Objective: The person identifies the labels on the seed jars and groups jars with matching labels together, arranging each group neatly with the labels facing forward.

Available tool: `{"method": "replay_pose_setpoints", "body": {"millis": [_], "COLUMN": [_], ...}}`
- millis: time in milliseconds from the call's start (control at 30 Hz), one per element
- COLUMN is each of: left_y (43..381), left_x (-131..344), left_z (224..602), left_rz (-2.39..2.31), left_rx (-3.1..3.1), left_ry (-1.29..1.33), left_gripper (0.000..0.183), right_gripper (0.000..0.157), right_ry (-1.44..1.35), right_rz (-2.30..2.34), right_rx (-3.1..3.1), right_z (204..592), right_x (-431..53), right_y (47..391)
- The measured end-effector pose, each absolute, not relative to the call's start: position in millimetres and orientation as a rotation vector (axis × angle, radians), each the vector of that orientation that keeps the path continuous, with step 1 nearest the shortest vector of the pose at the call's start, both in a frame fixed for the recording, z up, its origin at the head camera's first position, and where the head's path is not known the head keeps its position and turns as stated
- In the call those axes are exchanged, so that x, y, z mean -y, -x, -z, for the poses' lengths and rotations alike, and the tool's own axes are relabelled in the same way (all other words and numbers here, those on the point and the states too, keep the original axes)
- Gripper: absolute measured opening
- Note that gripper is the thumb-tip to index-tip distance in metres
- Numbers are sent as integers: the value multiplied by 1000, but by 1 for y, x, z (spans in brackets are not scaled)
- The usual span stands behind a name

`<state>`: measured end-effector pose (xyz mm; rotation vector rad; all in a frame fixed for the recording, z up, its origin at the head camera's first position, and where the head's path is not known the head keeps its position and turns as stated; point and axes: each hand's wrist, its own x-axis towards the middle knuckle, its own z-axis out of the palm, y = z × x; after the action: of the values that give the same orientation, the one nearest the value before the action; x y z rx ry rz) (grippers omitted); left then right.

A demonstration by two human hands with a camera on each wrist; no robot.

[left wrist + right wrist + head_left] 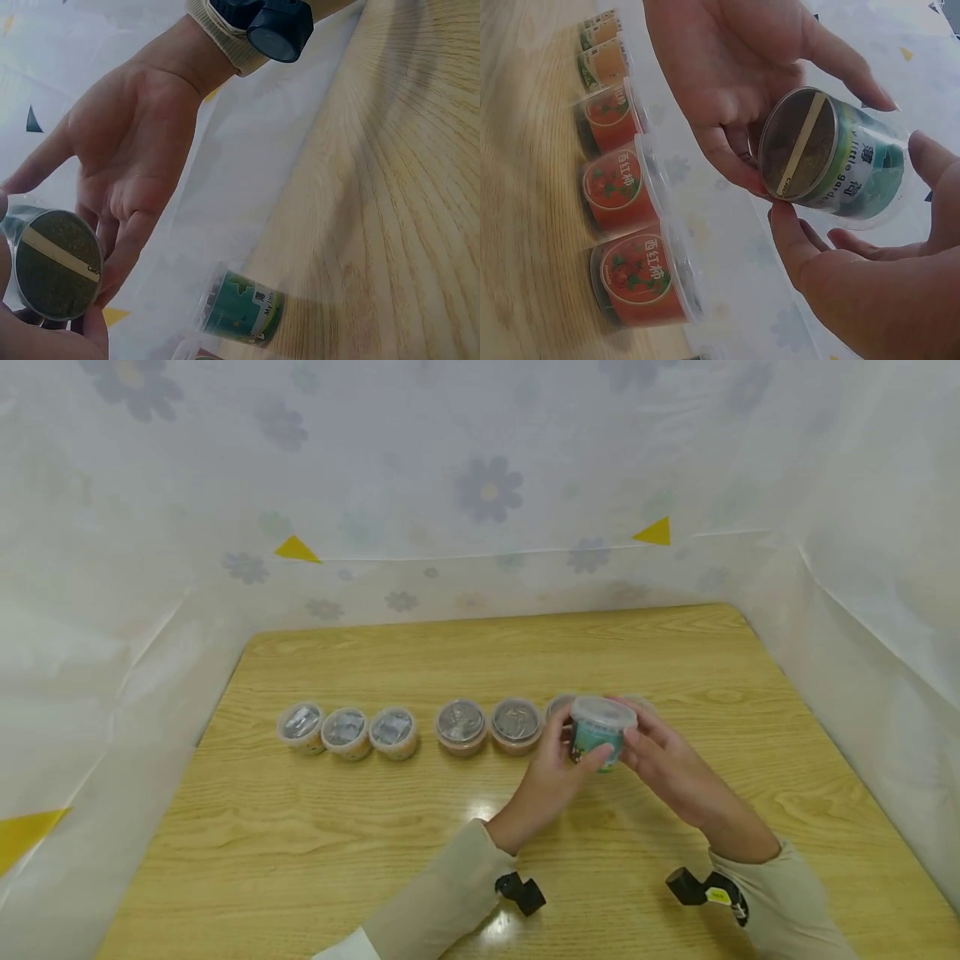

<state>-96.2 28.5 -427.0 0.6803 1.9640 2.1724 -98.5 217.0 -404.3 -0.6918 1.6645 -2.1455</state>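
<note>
A clear plastic planting cup point(600, 731) with a teal "My little garden" label is held in both hands above the right side of the table. My left hand point(551, 777) grips its left side, thumb across the label. From the right, the fingers of my right hand point(675, 772) hold the cup near its lid. The right wrist view shows the cup point(840, 161) tipped on its side, with dark soil and a pale wooden stick visible through its base. Behind it on the table, another teal cup point(244, 307) appears in the left wrist view.
Red tomato-labelled cups point(619, 184) stand in a row at mid-table; one is partly hidden behind my left hand. Farther left are several small cups with orange labels point(347, 732). White flower-patterned sheeting point(487, 493) encloses the table point(322, 843) at the back and sides.
</note>
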Motion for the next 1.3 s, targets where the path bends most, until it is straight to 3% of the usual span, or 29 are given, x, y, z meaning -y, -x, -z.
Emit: {"method": "replay_pose_setpoints", "body": {"millis": [533,833,1300], "left_y": [87,90,92], "left_x": [-25,-37,-58], "left_z": [399,404,412], "left_rz": [-2221,-2244,-2198], "left_rx": [-2124,-2202,-2077], "left_ry": [-607,-682,-754], "left_gripper": [49,37,42], "right_gripper": [46,46,50], "right_ry": [583,491,342], "right_rz": [2184,2222,2309], "right_rx": [-1817,-1921,-1999], "right_z": [399,403,403], "right_x": [-225,-236,-257], "right_y": [94,90,87]}}
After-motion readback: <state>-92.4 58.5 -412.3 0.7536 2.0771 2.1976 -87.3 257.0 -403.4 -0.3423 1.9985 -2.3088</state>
